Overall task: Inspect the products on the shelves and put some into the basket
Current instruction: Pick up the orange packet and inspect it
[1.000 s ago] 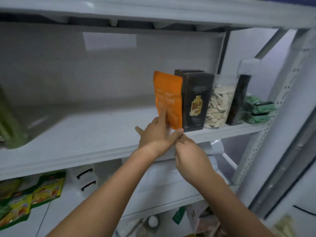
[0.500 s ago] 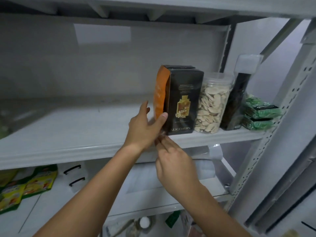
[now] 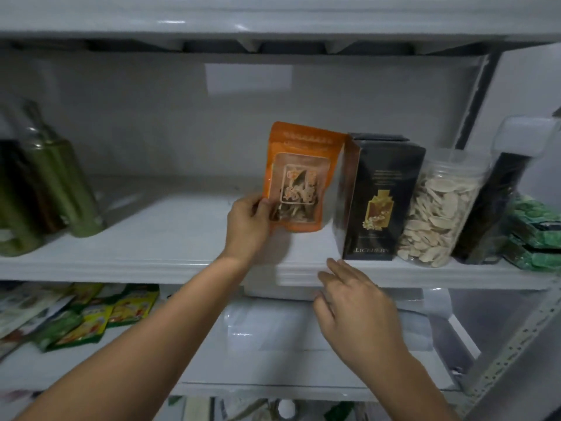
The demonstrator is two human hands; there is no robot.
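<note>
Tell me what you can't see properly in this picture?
- Orange pouch, head view: print too blurred to read; left hand covers its lower left corner.
- Green bottles: blurred, partly cut by the left edge.
- Green packs: cut off by the right edge.
- Basket: out of frame.

The left hand (image 3: 247, 221) pinches the lower left corner of an upright orange foil pouch with a clear window (image 3: 299, 180), its front turned outward on the white metal shelf (image 3: 151, 238). Just beside it stands a tall black carton (image 3: 381, 197), then a clear plastic jar of pale slices (image 3: 443, 208). The right hand (image 3: 353, 302) hovers, fingers loose, at the shelf's front edge. Green bottles (image 3: 57, 180) stand far left.
</note>
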